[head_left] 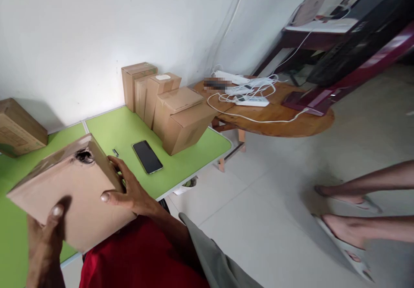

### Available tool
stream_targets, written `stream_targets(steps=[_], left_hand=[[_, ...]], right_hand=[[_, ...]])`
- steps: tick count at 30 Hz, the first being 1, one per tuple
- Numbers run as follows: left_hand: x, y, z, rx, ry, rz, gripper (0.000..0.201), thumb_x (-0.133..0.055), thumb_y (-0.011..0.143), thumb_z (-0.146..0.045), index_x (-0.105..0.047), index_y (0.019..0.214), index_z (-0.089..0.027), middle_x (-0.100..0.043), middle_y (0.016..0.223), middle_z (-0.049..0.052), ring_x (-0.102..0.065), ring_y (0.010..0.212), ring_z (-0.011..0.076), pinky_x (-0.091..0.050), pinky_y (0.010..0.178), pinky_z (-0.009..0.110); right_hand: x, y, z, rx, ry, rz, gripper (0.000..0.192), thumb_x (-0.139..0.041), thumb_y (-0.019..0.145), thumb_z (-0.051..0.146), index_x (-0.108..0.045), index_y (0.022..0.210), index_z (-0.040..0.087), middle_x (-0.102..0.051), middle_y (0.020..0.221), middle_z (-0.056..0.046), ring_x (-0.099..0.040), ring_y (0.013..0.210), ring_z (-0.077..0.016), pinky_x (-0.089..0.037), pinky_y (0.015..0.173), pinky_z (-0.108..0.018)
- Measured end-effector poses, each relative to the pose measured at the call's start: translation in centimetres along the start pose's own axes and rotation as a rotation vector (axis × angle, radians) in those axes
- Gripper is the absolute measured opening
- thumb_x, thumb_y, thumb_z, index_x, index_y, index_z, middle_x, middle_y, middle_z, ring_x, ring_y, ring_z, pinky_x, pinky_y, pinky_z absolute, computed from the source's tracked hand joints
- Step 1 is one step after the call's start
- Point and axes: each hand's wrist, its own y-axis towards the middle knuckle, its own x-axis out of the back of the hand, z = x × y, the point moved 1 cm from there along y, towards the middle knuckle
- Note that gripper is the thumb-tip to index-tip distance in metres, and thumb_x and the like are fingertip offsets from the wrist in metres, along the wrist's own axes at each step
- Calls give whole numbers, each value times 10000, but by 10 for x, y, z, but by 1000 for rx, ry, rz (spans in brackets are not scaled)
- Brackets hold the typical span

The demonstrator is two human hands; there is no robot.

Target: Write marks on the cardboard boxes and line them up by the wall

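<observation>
Holding a flat cardboard box [69,195] at lower left: left hand [48,236] grip closed on its near edge, right hand [129,191] on its right side, above the green bench [123,128].

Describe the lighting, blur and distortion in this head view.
Head view: soft even daylight, faint shadows behind the stacked boxes; a pixelated patch on the round table; wide-angle tilt slants the walls; the held box and both thumbs look slightly soft.

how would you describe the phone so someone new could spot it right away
Start at the green table against the white wall. In front of the row of cardboard boxes lies the phone, flat, dark screen up: the only black slab there.
</observation>
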Motion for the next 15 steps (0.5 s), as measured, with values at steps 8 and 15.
stream_targets(steps=[8,15], left_hand=[[9,-9,24,325,-44,-105,445,-938,614,-575,-819,907,-263,-830,1210,79,-672,1410,487,-544,1267,689],[7,-3,40,305,-40,-121,313,-883,701,-527,-820,878,-277,-839,1058,67,-703,1375,471,-506,1297,702]], right_hand=[[26,10,-8,69,-360,-29,887,-788,1007,738,-521,1716,278,-559,1718,-169,-532,1588,-378,-436,1320,-618],[91,20,-25,-503,-1168,-523,647,-908,960,417,-674,1453,69,-618,1544,-350,-511,1541,-519,-432,1239,-715]])
